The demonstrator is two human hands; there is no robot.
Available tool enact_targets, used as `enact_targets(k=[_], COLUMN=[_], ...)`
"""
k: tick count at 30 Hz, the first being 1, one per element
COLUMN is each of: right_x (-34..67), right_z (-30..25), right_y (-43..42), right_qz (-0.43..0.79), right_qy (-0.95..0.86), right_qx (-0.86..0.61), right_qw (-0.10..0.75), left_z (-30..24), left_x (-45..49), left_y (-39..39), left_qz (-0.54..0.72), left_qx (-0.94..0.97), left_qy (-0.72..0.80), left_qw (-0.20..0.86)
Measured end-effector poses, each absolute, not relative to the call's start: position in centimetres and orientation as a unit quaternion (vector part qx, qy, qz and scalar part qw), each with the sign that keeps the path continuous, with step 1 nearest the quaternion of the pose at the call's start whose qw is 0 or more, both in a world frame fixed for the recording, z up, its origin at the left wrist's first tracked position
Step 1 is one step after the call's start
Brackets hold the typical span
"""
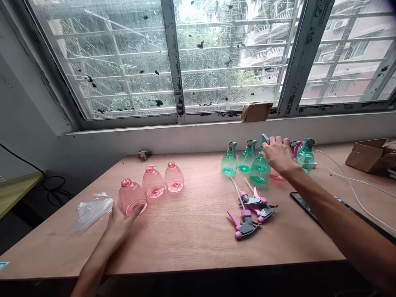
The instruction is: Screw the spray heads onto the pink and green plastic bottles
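Observation:
My left hand [121,225] lies with fingers stretched out against the base of a pink capless bottle [131,199] lying on the wooden table [192,239]. Two more pink bottles [153,183] [174,177] stand beside it. My right hand [278,154] reaches far right and closes around the spray top of a green bottle [260,169]. Other green spray bottles [229,161] [246,157] [306,156] stand around it. Three loose pink-and-grey spray heads [252,210] lie in the middle right.
A crumpled clear plastic bag [91,210] lies at the left. A dark tablet or phone [305,202], white cables [346,177] and a cardboard box [369,154] sit at the right. A small brown packet [256,111] rests on the window sill.

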State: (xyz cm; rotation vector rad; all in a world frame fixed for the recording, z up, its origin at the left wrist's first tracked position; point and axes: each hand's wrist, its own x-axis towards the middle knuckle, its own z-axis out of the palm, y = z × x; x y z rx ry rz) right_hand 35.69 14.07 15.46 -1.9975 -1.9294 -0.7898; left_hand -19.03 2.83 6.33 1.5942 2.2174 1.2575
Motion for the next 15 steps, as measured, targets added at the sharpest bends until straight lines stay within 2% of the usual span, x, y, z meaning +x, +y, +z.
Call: enact_targets(k=[5, 8, 10, 12, 15], right_x=[35.3, 35.0, 34.4, 33.3, 30.8], right_z=[16.7, 17.1, 17.4, 18.0, 18.4], right_y=[12.4, 9.9, 7.6, 4.6, -0.5], right_qz=[-0.253, -0.218, -0.196, -0.192, -0.158], right_qy=[-0.660, -0.664, -0.647, -0.615, -0.583], right_qx=[-0.701, -0.706, -0.724, -0.743, -0.720], right_qw=[0.096, 0.114, 0.136, 0.178, 0.342], left_z=[9.6, 11.3, 11.5, 11.0, 9.9], left_x=[-14.3, -8.7, -4.8, -1.5, 2.0], left_y=[-1.9, -6.3, -8.1, -8.3, -6.3], left_qz=[0.471, 0.497, 0.458, 0.427, 0.386], left_qx=[0.508, 0.611, 0.737, 0.818, 0.847], left_qy=[0.719, 0.606, 0.495, 0.385, 0.350], left_qw=[0.057, 0.111, 0.054, -0.003, -0.104])
